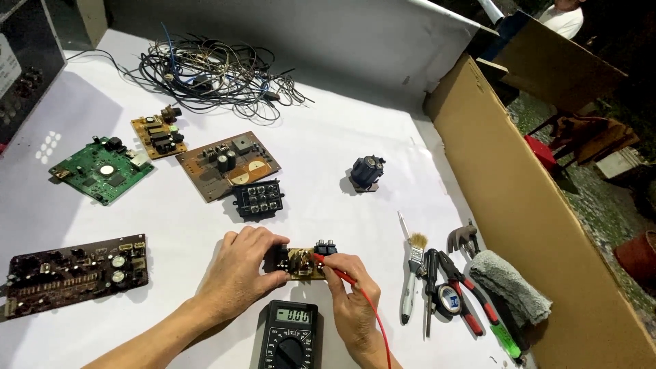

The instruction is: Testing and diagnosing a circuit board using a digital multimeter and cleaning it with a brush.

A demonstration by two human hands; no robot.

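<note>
Small circuit board (pixel 301 263): gripped in left hand (pixel 240 270); right hand (pixel 350 294) pinches red probe (pixel 336 271) onto it (meter (pixel 291 336) reads zero); other boards (pixel 102 169) lie apart, untouched.

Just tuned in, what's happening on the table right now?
A person is working on a small circuit board lying on the white table. The left hand holds it, while the right hand presses a red probe onto it. A multimeter sits just below the hands. Other circuit boards and hand tools lie around.
</note>
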